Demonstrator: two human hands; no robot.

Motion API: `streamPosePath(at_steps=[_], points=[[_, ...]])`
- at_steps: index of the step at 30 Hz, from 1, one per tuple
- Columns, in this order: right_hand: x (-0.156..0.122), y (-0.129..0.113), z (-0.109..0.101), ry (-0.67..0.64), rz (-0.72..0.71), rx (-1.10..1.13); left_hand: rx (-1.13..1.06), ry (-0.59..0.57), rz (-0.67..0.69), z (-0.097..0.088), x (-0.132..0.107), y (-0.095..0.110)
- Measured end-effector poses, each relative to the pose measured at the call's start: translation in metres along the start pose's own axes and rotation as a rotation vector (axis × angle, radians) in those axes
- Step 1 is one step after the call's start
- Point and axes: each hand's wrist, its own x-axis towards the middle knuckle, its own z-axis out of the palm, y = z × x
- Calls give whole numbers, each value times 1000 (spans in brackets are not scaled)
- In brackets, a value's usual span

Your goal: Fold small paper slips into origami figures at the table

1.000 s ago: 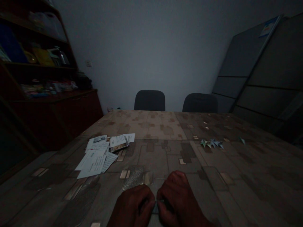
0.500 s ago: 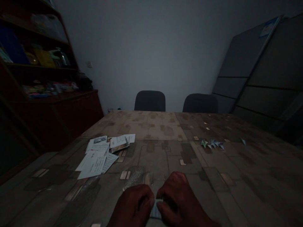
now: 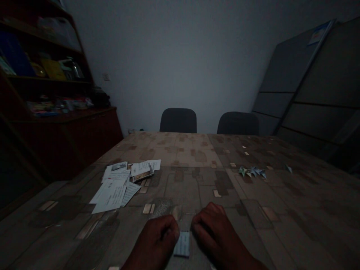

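Both my hands rest low on a patterned table [image 3: 185, 150] at its near edge, in dim light. Between them lies a small pale slip of paper [image 3: 182, 248]. My left hand [image 3: 157, 240] is curled, its fingertips touching the slip's left edge. On the slip's right side sits my right hand [image 3: 216, 232], fingers bent down onto the table. Neither hand lifts the paper off the surface. Further out to the right lies a row of small folded paper pieces [image 3: 251, 171].
A loose pile of white sheets and cards [image 3: 118, 185] lies at the left. Two dark chairs [image 3: 178, 120] stand at the far side. A wooden cabinet with shelves [image 3: 56, 112] fills the left wall, and grey panels [image 3: 309, 82] lean at the right.
My hands were pinched together over the paper; now they have drawn apart and the slip shows flat between them.
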Motion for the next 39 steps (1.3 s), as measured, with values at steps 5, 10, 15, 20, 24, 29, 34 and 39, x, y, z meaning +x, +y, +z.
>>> streamPosePath(at_steps=[5,10,15,20,24,29,34,39], points=[[-1,-7,5,-24,-55,54,-21,-1,-22,5,-1,2],[0,-3,11,-29,125,144,-182,42,-53,7,0,7],[-1,-5,12,-53,177,149,-275,70,-166,8,3,9],[1,-4,6,-13,159,-6,-273,115,-191,4,4,11],[-1,0,4,25,175,123,-369,86,-210,2,6,7],[-4,0,11,-19,259,362,-442,82,-204,5,3,4],[-3,0,12,-45,307,328,-377,64,-137,4,2,2],[0,2,-6,-17,289,218,-231,19,-155,7,8,-8]])
